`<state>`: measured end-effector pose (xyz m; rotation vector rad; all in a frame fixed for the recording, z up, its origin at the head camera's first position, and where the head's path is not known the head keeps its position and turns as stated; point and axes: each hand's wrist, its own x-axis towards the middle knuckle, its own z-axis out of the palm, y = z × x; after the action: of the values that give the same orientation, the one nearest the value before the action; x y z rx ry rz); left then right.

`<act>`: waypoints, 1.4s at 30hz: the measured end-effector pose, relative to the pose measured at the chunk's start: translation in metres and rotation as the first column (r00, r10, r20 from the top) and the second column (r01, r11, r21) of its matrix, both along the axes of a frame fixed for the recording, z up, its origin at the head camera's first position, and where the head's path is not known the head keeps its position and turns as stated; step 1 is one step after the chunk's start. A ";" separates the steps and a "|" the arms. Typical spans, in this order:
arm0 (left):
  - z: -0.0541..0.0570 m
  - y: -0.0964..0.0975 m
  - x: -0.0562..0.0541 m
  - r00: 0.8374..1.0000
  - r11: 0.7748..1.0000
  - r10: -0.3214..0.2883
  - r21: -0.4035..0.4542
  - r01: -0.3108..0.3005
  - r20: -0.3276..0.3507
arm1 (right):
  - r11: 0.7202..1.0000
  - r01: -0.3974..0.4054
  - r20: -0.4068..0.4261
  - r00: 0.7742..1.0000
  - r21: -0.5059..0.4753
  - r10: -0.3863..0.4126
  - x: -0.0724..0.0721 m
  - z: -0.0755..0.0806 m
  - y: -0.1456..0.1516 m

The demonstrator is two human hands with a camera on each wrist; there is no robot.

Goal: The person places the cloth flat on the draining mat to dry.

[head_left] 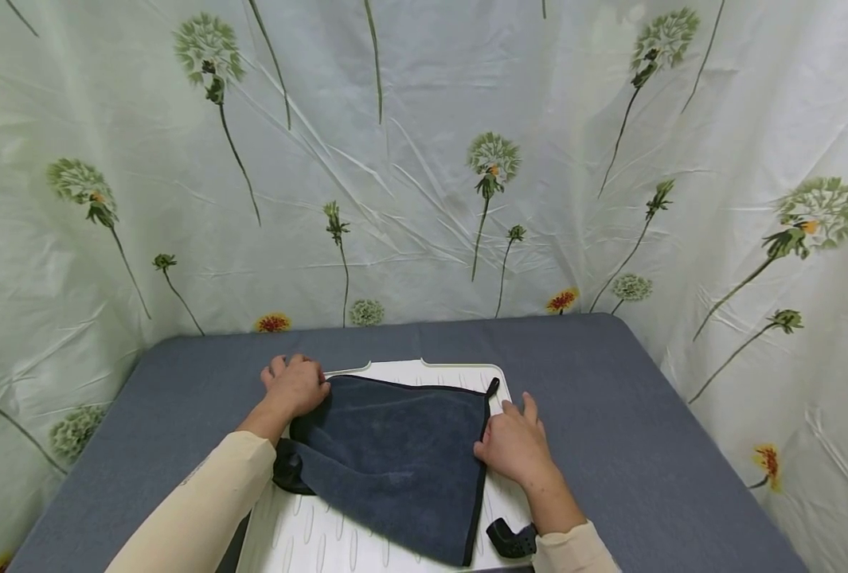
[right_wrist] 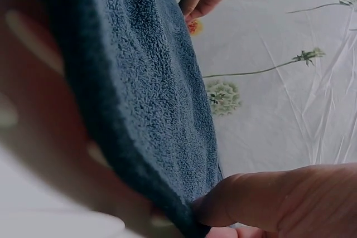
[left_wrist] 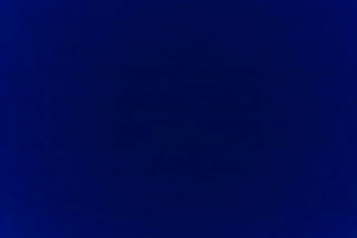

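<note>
A dark blue towel (head_left: 402, 454) with black edging and a small hanging loop lies spread over a white ribbed board (head_left: 295, 525). Its lower left part is folded over, showing the edging. My left hand (head_left: 296, 387) grips the towel's upper left corner. At the right edge, just below the loop, my right hand (head_left: 515, 442) pinches the black border. The right wrist view shows the thumb (right_wrist: 240, 199) pressed on the edge of the towel (right_wrist: 150, 82), with fingers behind it. Only dark blue fills the left wrist view, so no hand shows there.
A grey cloth-covered table (head_left: 610, 446) extends around the board. Behind it and at the sides hangs a white curtain (head_left: 424, 199) printed with dandelions. A black wrist-worn device (head_left: 509, 539) sits by the right wrist, over the board's lower right corner.
</note>
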<state>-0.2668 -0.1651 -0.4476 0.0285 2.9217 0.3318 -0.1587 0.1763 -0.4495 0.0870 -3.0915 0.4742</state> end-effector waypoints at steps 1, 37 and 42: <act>0.000 -0.001 0.000 1.000 1.000 -0.002 0.002 0.002 -0.003 | 1.000 -0.002 -0.007 1.000 -0.001 0.002 0.000 0.000 0.000; 0.003 -0.025 0.025 0.995 0.990 0.082 0.122 -0.074 -0.063 | 0.991 0.044 -0.152 0.986 -0.123 -0.062 -0.013 -0.015 0.007; 0.008 -0.032 0.038 0.997 0.988 0.068 0.141 -0.064 -0.025 | 0.995 -0.069 -0.095 0.994 -0.068 0.063 -0.003 0.004 0.007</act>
<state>-0.2288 -0.1969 -0.4394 -0.0426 2.9279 0.5523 -0.1615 0.1831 -0.4451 0.2050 -2.9856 0.5658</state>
